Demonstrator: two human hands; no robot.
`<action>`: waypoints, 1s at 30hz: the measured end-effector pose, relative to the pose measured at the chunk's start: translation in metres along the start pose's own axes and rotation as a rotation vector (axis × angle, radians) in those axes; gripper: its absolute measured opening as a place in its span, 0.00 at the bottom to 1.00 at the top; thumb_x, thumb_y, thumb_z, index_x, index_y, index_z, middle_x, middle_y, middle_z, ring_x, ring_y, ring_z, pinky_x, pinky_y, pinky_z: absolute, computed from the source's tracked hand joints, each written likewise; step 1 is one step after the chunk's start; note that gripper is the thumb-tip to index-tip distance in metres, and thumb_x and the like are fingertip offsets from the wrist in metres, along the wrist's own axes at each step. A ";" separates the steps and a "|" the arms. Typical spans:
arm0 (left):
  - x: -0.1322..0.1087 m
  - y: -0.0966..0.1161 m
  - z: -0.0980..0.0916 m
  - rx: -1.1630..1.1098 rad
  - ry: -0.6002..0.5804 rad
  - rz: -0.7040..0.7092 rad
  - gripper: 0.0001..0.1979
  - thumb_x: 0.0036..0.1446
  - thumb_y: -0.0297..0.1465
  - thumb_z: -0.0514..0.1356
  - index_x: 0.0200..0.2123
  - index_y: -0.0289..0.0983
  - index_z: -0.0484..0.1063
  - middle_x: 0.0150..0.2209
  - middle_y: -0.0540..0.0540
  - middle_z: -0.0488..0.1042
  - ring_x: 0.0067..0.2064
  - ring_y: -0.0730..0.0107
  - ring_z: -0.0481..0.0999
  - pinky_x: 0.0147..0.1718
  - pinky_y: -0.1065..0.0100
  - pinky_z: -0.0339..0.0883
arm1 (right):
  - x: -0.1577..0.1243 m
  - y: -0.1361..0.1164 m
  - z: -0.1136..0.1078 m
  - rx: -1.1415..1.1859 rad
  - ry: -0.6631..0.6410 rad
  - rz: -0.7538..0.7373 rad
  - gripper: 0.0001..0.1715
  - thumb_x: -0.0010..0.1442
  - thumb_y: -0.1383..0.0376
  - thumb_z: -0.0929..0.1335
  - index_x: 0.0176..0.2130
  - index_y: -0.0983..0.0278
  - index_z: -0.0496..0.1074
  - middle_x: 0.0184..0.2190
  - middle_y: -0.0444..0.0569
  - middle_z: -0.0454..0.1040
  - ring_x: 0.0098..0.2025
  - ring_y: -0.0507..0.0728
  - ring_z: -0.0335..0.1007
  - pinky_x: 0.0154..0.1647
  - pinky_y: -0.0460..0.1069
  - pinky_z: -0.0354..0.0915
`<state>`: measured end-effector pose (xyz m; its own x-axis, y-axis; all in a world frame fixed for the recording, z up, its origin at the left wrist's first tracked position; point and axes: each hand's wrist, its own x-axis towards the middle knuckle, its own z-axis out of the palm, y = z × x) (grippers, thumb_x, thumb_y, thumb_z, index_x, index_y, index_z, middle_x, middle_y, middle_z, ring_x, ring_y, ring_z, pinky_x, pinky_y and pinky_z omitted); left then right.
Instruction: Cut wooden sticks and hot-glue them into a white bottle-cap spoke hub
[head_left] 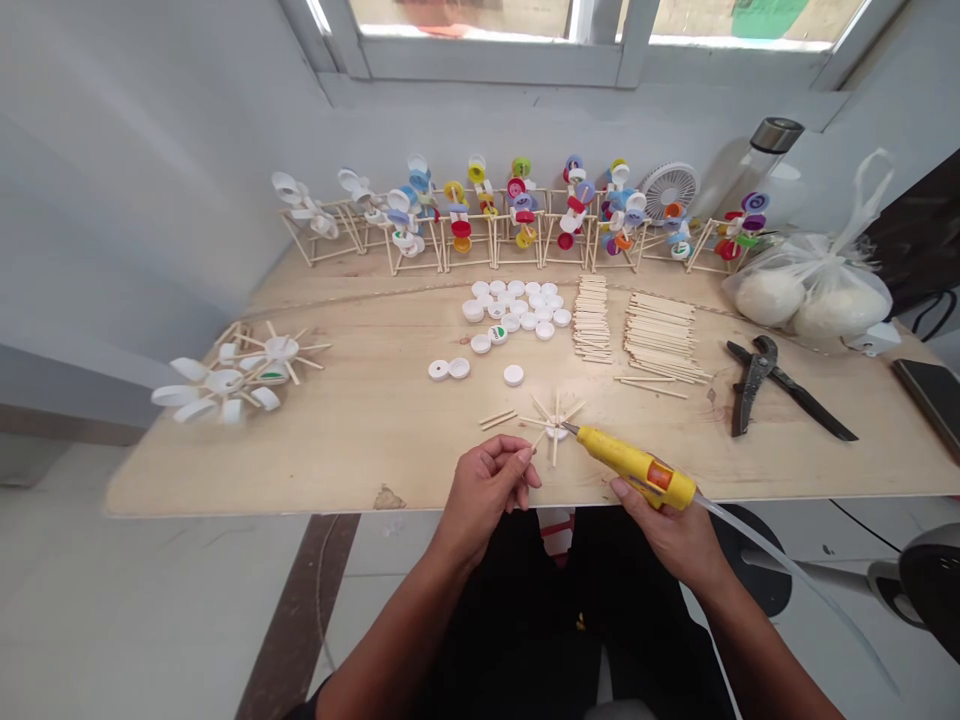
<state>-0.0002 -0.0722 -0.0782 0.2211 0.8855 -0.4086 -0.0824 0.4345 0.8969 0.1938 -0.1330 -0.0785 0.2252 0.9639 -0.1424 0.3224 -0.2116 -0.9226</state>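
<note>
Here at six o'clock on the plywood table (300, 480), the right hand (664, 530) is wrapped firmly around the yellow glue gun (637, 468), its nozzle right at the stick star (555, 428), a spray of sticks on a white cap. Touching or just short? Too close to call from up here. The left hand (486, 490) sits just beside it, fingertips pressed toward the thumb. Is it pinching a stick? The fingers hide that, so I can't tell. Two loose sticks (496, 419) lie just ahead of that hand.

A lot looks done already: along twelve o'clock stands a row of stick frames (465, 215) loaded with colored caps, and at nine o'clock a white-capped wheel (232, 380) looks complete. This star has no cap blades on it yet. Plenty is left in stock, too, with a cluster of white caps (514, 310) at twelve and stacked sticks (660, 335) around one o'clock. Any glue at the hub is out of sight, and the gun's cord (795, 580) runs off past the lower right corner.
</note>
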 end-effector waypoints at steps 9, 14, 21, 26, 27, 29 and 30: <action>0.017 -0.007 -0.003 0.742 0.120 0.383 0.07 0.58 0.35 0.52 0.32 0.39 0.66 0.31 0.49 0.74 0.30 0.70 0.72 0.31 0.69 0.63 | -0.001 -0.003 -0.002 0.068 0.056 0.033 0.23 0.51 0.50 0.70 0.39 0.65 0.75 0.36 0.52 0.78 0.38 0.60 0.74 0.39 0.51 0.72; 0.032 -0.003 0.003 0.798 0.100 0.440 0.07 0.59 0.34 0.50 0.33 0.39 0.66 0.36 0.48 0.74 0.32 0.71 0.72 0.32 0.69 0.63 | 0.001 -0.002 -0.004 0.089 0.040 0.037 0.23 0.51 0.51 0.70 0.40 0.65 0.75 0.35 0.51 0.78 0.37 0.59 0.74 0.39 0.50 0.71; 0.035 0.004 -0.003 0.848 0.116 0.453 0.07 0.58 0.34 0.51 0.32 0.39 0.66 0.31 0.50 0.75 0.30 0.70 0.72 0.30 0.70 0.63 | 0.003 -0.001 -0.005 0.072 0.037 0.016 0.21 0.53 0.52 0.69 0.40 0.65 0.76 0.34 0.49 0.78 0.35 0.58 0.74 0.37 0.49 0.72; 0.029 -0.002 -0.011 0.971 0.126 0.494 0.08 0.60 0.33 0.49 0.32 0.39 0.65 0.32 0.49 0.74 0.32 0.70 0.73 0.31 0.69 0.63 | 0.006 0.001 -0.004 0.079 0.019 0.038 0.23 0.52 0.50 0.70 0.39 0.65 0.76 0.34 0.50 0.78 0.35 0.57 0.74 0.36 0.48 0.72; 0.030 -0.003 -0.012 0.995 0.132 0.505 0.08 0.60 0.33 0.48 0.32 0.39 0.65 0.33 0.49 0.74 0.33 0.69 0.73 0.32 0.69 0.63 | 0.007 0.002 -0.004 0.084 0.019 0.046 0.23 0.52 0.50 0.70 0.39 0.65 0.76 0.34 0.50 0.78 0.35 0.57 0.74 0.36 0.48 0.72; 0.031 -0.005 -0.012 1.040 0.142 0.523 0.09 0.60 0.32 0.48 0.32 0.39 0.65 0.33 0.49 0.75 0.35 0.69 0.73 0.33 0.69 0.63 | 0.007 0.003 -0.003 0.099 0.015 0.055 0.24 0.52 0.49 0.70 0.40 0.65 0.75 0.35 0.50 0.78 0.36 0.58 0.75 0.36 0.48 0.72; 0.032 -0.005 -0.012 1.063 0.143 0.529 0.09 0.61 0.32 0.48 0.32 0.39 0.66 0.33 0.49 0.75 0.35 0.68 0.73 0.33 0.69 0.62 | 0.007 0.003 -0.003 0.107 0.016 0.058 0.24 0.51 0.49 0.70 0.39 0.65 0.75 0.35 0.50 0.78 0.36 0.58 0.75 0.36 0.48 0.72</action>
<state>-0.0044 -0.0439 -0.0982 0.2867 0.9529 0.0986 0.7293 -0.2838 0.6226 0.1991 -0.1269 -0.0814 0.2559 0.9476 -0.1915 0.2085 -0.2475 -0.9462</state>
